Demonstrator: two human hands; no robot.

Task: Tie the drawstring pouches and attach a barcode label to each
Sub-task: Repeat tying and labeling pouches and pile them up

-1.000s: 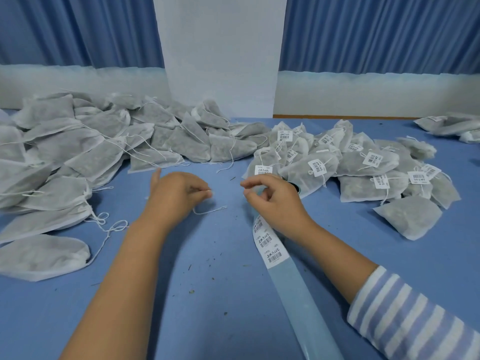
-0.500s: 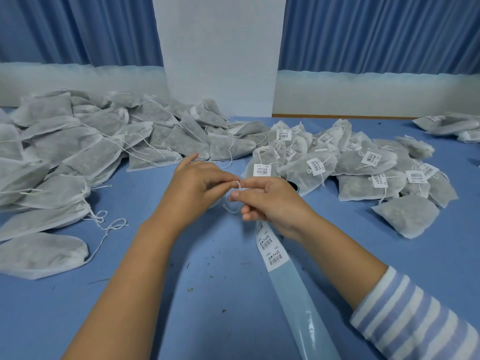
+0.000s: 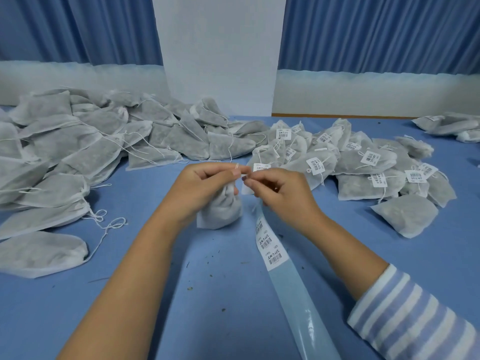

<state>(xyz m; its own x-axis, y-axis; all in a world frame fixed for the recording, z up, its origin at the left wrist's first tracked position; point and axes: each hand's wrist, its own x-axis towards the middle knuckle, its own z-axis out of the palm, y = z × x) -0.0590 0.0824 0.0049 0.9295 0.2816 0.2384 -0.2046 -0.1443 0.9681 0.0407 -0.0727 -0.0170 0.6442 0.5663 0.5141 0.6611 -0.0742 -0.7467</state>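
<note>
A small white drawstring pouch [image 3: 220, 210] hangs upright just above the blue table, under my left hand [image 3: 200, 185]. That hand pinches the pouch's white drawstring [image 3: 237, 166] between thumb and forefinger. My right hand [image 3: 280, 190] pinches the same string right beside it, fingertips almost touching. A strip of barcode labels [image 3: 270, 245] on glossy backing runs from under my right hand toward the near edge.
A big heap of untied, unlabelled pouches [image 3: 85, 152] fills the left and back. Tied pouches with labels [image 3: 363, 165] are piled at the right, and a few more pouches [image 3: 446, 126] lie at the far right. Loose crumbs dot the blue table [image 3: 220, 294].
My hands came together from apart and rose slightly. The pouch, earlier hidden, now hangs below my left hand with its string held by both hands.
</note>
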